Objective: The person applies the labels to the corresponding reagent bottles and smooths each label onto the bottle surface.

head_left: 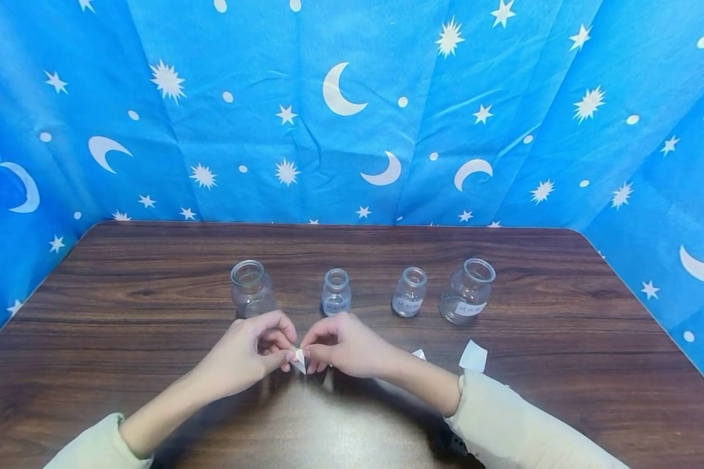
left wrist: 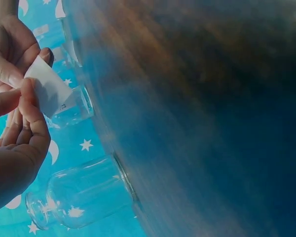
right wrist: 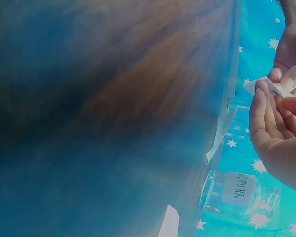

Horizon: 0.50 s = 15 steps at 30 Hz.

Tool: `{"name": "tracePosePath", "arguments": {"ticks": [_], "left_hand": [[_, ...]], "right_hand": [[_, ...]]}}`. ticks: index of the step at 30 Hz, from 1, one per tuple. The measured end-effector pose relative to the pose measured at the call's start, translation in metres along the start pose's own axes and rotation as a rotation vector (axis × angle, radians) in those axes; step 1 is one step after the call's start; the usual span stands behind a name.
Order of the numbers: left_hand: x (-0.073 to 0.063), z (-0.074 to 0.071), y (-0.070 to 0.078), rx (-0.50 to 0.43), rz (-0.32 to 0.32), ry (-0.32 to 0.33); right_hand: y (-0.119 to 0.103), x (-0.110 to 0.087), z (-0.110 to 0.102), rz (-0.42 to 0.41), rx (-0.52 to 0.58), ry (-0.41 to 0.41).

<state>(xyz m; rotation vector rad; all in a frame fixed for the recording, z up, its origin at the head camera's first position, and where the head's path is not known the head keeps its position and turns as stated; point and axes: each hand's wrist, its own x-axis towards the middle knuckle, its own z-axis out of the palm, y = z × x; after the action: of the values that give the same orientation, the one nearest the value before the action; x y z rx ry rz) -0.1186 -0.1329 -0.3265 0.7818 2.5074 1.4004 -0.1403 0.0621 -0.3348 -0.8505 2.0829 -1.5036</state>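
Note:
A small white label paper (head_left: 299,362) is held above the table between both hands. My left hand (head_left: 240,357) pinches it by one edge with thumb and forefinger; the left wrist view shows its pale face (left wrist: 49,86) with a bit of dark print at a corner. Opposite, my right hand (head_left: 352,346) pinches the other edge, fingertips close to the left ones. Just behind the left hand stands a large clear glass jar (head_left: 249,286) with no label in sight. Behind the right hand is a small glass jar (head_left: 336,296) bearing a white label.
Farther right stand another small labelled jar (head_left: 410,290) and a large labelled jar (head_left: 468,286), all open-mouthed. A white paper piece (head_left: 473,356) lies near the right forearm, and another scrap (head_left: 419,354) is partly hidden by it. Blue star-patterned cloth (head_left: 258,130) hangs behind the wooden table (head_left: 152,273).

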Motion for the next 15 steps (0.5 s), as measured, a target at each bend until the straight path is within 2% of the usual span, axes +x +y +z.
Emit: {"name": "tracePosePath", "arguments": {"ticks": [5, 10, 15], "left_hand": [[0.0001, 0.0005, -0.0032, -0.003, -0.003, 0.005], [-0.0004, 0.0001, -0.0029, -0.015, -0.033, -0.005], [0.0008, 0.0012, -0.0014, 0.039, -0.024, 0.003]], "right_hand": [[0.0024, -0.0003, -0.0029, -0.011, 0.018, 0.020], [0.0019, -0.0004, -0.0035, 0.001, 0.021, 0.037], [0.0015, -0.0003, -0.0033, -0.001, 0.023, 0.046]]}}
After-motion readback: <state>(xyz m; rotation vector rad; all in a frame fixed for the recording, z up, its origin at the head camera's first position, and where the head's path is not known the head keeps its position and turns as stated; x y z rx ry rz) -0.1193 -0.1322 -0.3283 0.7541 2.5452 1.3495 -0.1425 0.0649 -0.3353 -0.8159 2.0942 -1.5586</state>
